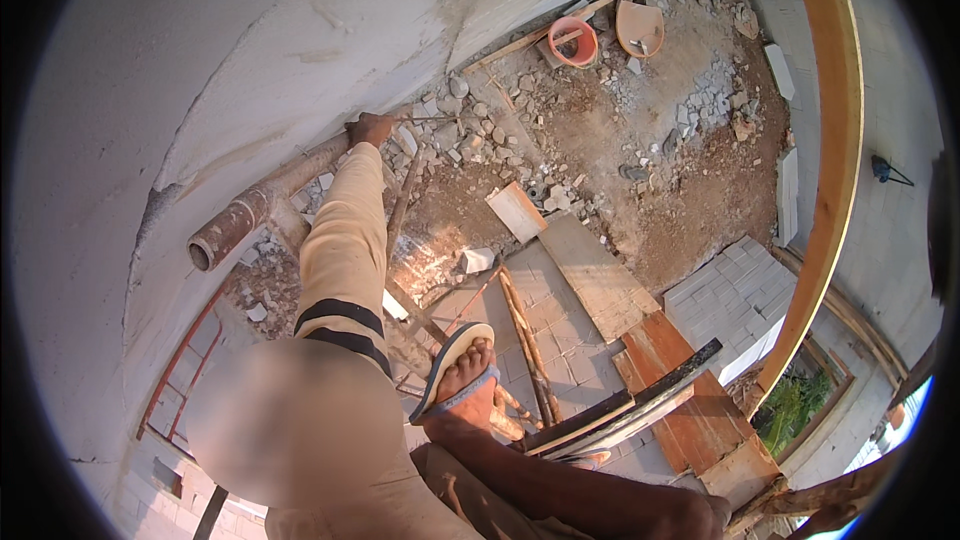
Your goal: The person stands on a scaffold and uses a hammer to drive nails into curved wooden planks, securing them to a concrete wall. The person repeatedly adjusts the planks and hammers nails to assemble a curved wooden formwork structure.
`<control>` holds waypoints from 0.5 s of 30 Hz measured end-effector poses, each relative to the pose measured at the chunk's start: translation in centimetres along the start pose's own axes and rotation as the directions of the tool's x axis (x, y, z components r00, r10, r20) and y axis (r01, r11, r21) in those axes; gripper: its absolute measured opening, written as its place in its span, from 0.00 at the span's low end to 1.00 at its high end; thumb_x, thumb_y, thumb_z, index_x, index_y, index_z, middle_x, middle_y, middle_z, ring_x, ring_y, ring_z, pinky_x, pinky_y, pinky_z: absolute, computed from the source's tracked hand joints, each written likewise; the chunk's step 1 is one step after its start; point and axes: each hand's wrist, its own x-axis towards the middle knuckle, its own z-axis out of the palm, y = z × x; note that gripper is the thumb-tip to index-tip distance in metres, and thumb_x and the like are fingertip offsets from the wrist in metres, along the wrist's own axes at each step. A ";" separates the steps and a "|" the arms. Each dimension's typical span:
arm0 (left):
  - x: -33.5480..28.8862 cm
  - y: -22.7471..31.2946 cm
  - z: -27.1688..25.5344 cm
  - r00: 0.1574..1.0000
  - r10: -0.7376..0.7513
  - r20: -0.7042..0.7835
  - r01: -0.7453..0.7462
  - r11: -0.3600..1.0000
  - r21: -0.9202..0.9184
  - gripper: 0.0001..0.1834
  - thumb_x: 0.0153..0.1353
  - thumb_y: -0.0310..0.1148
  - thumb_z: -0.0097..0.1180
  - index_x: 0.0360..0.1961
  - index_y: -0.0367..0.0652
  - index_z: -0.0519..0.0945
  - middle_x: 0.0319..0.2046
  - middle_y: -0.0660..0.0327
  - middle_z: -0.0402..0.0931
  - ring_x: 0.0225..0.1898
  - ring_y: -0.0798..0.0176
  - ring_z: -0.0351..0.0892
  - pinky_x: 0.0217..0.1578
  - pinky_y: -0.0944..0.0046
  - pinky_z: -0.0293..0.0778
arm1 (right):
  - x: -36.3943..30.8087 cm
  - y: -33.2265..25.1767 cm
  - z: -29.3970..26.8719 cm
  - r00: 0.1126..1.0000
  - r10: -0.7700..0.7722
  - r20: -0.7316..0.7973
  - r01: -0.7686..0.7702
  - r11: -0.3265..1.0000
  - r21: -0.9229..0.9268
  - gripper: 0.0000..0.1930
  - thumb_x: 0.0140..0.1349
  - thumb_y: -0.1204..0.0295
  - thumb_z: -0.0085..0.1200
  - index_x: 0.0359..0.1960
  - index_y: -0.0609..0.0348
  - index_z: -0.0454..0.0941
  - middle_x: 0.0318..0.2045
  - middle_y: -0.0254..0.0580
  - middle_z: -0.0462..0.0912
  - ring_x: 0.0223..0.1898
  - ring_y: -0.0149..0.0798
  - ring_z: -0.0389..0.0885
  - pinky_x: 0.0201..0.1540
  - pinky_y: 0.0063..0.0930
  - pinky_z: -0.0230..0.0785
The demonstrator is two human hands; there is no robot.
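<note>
The rusty pipe (270,192) runs along the wall (290,70), its far end at the left hand (370,129); whether the fingers grip it, I cannot tell. Beyond is rubble (482,135); a thin pole (403,205) slants beside the sleeve (343,230).

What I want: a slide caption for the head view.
Hand at the far end of a pipe by the wall, rubble and a bucket beyond.

Red bucket (590,37) with wood (568,37) inside, tan pan (632,32) right beside it, rubble (485,130) all over brown dirt (700,202), pale blocks (733,280) stacked up, timber beam (845,140) sweeping down the right, greenery (797,410) peeking through, red frame (183,360) at left!
</note>
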 end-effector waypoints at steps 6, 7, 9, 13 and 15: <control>-1.5 0.6 -0.4 0.988 -0.128 -0.082 0.119 0.987 -0.105 0.32 0.72 0.51 0.53 0.66 0.37 0.83 0.70 0.40 0.77 0.72 0.33 0.75 0.72 0.44 0.71 | -0.8 0.3 -0.7 1.000 0.024 -0.002 -0.024 1.000 0.001 0.40 0.77 0.44 0.46 0.79 0.62 0.64 0.73 0.56 0.67 0.73 0.57 0.69 0.72 0.57 0.66; -1.4 0.8 -0.4 0.985 -0.152 -0.084 0.145 0.986 -0.082 0.32 0.72 0.51 0.53 0.66 0.37 0.83 0.69 0.39 0.77 0.71 0.33 0.75 0.72 0.44 0.71 | -0.9 0.3 -0.8 1.000 0.028 -0.001 -0.028 1.000 0.000 0.40 0.77 0.44 0.46 0.79 0.62 0.63 0.73 0.56 0.67 0.73 0.57 0.68 0.72 0.57 0.65; -1.4 0.8 -0.3 0.977 -0.194 -0.082 0.192 0.981 -0.030 0.33 0.72 0.52 0.53 0.65 0.36 0.83 0.68 0.37 0.78 0.70 0.33 0.76 0.72 0.44 0.71 | -1.3 0.4 -1.1 0.999 0.034 0.004 -0.034 0.999 -0.009 0.40 0.77 0.44 0.45 0.79 0.62 0.63 0.73 0.57 0.67 0.73 0.57 0.68 0.73 0.57 0.65; -1.9 0.8 -0.2 0.993 0.023 -0.120 0.010 0.964 0.267 0.28 0.75 0.46 0.49 0.62 0.38 0.86 0.63 0.37 0.82 0.67 0.31 0.79 0.70 0.30 0.69 | -1.5 0.4 -1.3 0.999 0.052 0.009 -0.052 0.999 -0.016 0.40 0.77 0.45 0.44 0.79 0.62 0.62 0.74 0.57 0.66 0.74 0.57 0.67 0.74 0.57 0.65; -2.7 1.2 -0.2 0.977 -0.101 -0.190 0.113 0.992 0.053 0.25 0.76 0.42 0.47 0.60 0.38 0.87 0.61 0.37 0.84 0.65 0.30 0.81 0.69 0.23 0.67 | -1.6 0.5 -1.4 0.998 0.056 0.008 -0.056 0.998 -0.014 0.40 0.77 0.45 0.44 0.80 0.63 0.61 0.75 0.57 0.65 0.75 0.57 0.67 0.74 0.57 0.65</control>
